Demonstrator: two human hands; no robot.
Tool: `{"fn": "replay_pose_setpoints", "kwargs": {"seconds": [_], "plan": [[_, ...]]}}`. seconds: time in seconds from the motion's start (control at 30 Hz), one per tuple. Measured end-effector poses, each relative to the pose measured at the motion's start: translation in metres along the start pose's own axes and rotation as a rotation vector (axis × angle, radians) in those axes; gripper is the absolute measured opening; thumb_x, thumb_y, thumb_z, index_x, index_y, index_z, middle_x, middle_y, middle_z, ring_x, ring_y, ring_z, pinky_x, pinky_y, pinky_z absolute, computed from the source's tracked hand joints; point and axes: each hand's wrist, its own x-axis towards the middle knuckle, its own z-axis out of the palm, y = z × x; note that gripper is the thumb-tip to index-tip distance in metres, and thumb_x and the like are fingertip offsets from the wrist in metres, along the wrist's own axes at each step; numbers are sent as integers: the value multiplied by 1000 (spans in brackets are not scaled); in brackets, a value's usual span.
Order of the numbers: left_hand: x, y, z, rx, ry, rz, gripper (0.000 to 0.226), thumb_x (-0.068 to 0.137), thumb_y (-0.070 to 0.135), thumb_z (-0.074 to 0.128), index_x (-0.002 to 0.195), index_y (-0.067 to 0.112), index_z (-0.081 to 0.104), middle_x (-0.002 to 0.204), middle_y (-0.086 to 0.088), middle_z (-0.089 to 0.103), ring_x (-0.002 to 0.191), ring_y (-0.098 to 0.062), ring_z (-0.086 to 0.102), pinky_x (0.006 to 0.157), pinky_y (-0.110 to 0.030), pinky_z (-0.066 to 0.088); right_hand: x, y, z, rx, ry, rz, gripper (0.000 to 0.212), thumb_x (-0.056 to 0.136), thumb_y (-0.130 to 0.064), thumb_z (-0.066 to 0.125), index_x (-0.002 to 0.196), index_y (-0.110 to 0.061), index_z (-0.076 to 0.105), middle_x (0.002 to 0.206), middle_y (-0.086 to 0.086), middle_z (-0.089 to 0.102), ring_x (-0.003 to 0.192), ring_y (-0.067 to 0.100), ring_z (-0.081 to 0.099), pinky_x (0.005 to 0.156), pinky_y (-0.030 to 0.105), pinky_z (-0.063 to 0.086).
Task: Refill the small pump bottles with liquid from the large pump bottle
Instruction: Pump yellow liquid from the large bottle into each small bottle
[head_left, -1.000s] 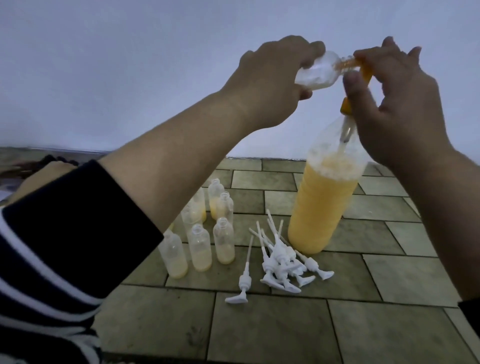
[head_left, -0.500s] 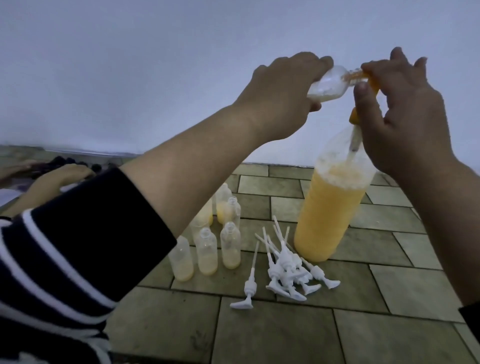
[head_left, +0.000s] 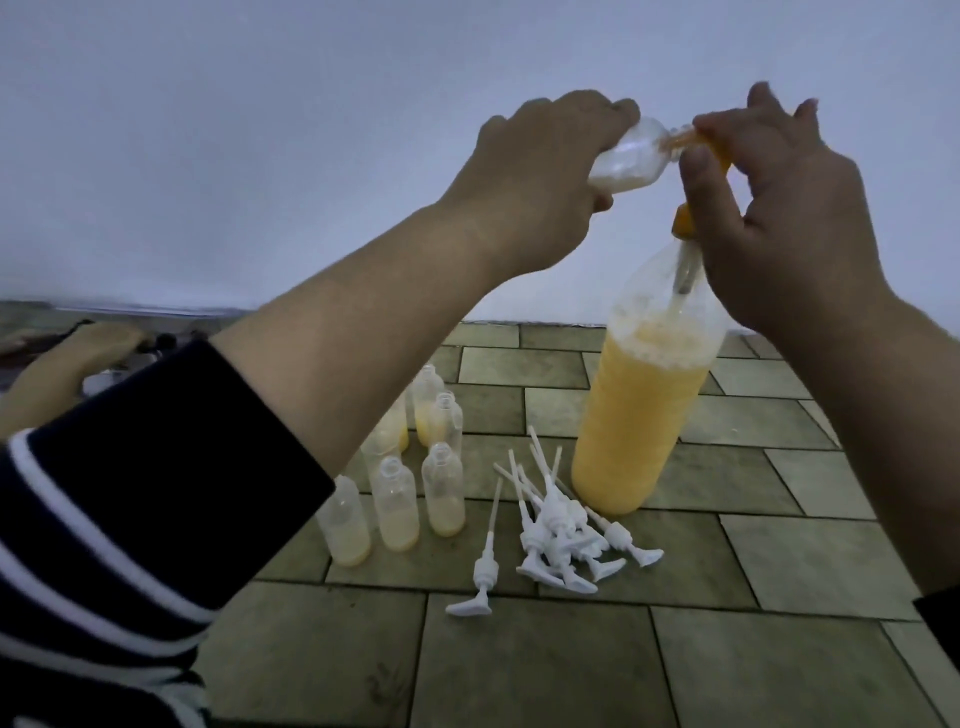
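A large clear bottle (head_left: 639, 415) of orange-yellow liquid stands on the tiled floor, with an orange pump head (head_left: 714, 150) on top. My right hand (head_left: 779, 208) grips that pump head from above. My left hand (head_left: 535, 176) holds a small clear bottle (head_left: 270, 161) tilted on its side, its mouth against the pump's spout. Some whitish liquid lies inside it. Several small open bottles (head_left: 441, 488), partly filled with yellow liquid, stand on the floor under my left forearm.
A heap of white pump tops (head_left: 561, 525) with dip tubes lies on the floor (head_left: 519, 665) beside the large bottle. One more pump top (head_left: 480, 566) lies apart, to their left. A pale wall rises behind. Another person's hand (head_left: 67, 364) shows at far left.
Both hands stay on the small bottle and the pump head. The view has dipped slightly, so everything sits a little lower in the frame than a second ago.
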Motion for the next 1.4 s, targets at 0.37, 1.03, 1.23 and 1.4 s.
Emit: {"fn": "replay_pose_setpoints", "kwargs": {"seconds": [0.37, 1.03, 1.23, 1.4], "plan": [[-7, 3, 7, 24, -47, 5, 49, 93, 19, 52, 139, 24, 36, 136, 6, 45, 121, -23, 45, 95, -42, 37, -7, 3, 5, 45, -3, 19, 42, 99, -35, 36, 129, -9, 53, 134, 8, 54, 139, 23, 32, 114, 23, 9], [-12, 3, -3, -265, -49, -123, 42, 88, 26, 61, 128, 24, 49, 122, 8, 53, 97, -13, 49, 85, -29, 42, -5, -16, -9, 24, -99, 66, 42, 100, -34, 36, 135, -11, 43, 145, 6, 41, 144, 22, 15, 113, 25, 5], [-19, -6, -3, -408, -40, -184, 43, 83, 26, 67, 122, 23, 52, 118, 11, 56, 97, -11, 52, 85, -28, 45, 3, -12, -19, -39, -173, 80, 48, 101, -39, 31, 140, -14, 42, 151, 3, 34, 145, 18, 10, 112, 24, 0], [-31, -17, -17, -523, -55, -269, 44, 79, 26, 70, 119, 26, 52, 112, 13, 58, 89, -11, 61, 76, -28, 53, 1, -10, -15, -40, -178, 78, 47, 99, -37, 36, 142, -17, 38, 150, 0, 36, 145, 17, 13, 113, 25, 2]]}}
